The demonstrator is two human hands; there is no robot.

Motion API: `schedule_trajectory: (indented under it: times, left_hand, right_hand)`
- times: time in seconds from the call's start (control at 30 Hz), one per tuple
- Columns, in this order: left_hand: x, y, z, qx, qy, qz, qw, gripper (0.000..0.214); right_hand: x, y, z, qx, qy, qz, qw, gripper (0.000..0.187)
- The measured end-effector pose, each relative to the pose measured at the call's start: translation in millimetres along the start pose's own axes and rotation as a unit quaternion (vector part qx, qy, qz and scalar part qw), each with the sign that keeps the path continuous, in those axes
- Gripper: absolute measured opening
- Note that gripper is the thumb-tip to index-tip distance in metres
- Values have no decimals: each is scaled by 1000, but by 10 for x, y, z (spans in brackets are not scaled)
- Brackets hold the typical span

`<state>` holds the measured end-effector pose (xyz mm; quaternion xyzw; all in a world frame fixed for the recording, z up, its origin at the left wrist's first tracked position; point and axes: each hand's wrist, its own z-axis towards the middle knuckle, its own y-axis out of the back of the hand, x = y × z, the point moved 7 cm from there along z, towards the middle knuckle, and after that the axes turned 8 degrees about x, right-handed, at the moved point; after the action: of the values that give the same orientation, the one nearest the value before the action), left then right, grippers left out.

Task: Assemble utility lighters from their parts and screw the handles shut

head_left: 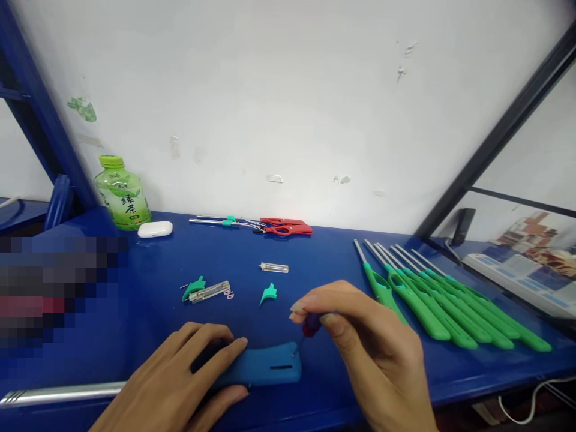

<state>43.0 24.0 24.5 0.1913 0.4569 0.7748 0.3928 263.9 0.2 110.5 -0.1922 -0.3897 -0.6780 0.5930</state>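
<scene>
A blue stick lighter (265,365) lies flat on the blue table, its silver barrel (63,393) pointing left. My left hand (184,375) is wrapped over the lighter's middle and covers part of it. In my right hand (369,351) is a small screwdriver (310,326) with a red and purple handle, gripped between thumb and fingers. Its thin tip meets the end of the blue handle near a small hole. Beyond my hands are a loose green trigger (269,293), a clear fuel tank (274,268), and a second clear tank (209,291) beside another green trigger (195,288).
Several green stick lighters (432,306) lie in a row on the right. Red lighter parts (288,227) with metal rods rest by the wall. At the back left stand a green tea bottle (123,195) and a white case (155,229). A blurred patch covers the left edge.
</scene>
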Motion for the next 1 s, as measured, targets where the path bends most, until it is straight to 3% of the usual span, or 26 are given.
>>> schedule_trajectory:
  times: [0.17,0.3,0.43,0.5,0.6,0.77,0.93,1.0]
  left_hand:
    - [11,-6,6,-6,-1,1,1000,37]
    - [20,-28,15,-2,-1,2,1000,38]
    - [20,-28,5,-6,-1,8,1000,38]
    - [18,-27,-1,-6,-2,9,1000,37]
    - [15,-13,-11,-16,-6,7,1000,37]
    - [16,6,-14,-35,-17,-1,999,36]
    - [21,-7,-1,-29,-16,6,999,37]
    - [16,-9,-5,-31,-19,9,999,37]
  right_hand:
    - [4,44,8,-17,-16,2,1000,22]
    - [17,28,14,-19,7,25,999,25]
    - [107,77,-31,-67,74,-88,991,29]
    - [110,63,-26,-42,68,-131,988,32]
    - [58,20,6,25,35,-102,994,40]
    - [72,102,-1,-24,53,-123,991,38]
    - [36,-1,14,68,34,-95,993,46]
    - [49,15,16,49,55,-79,994,47]
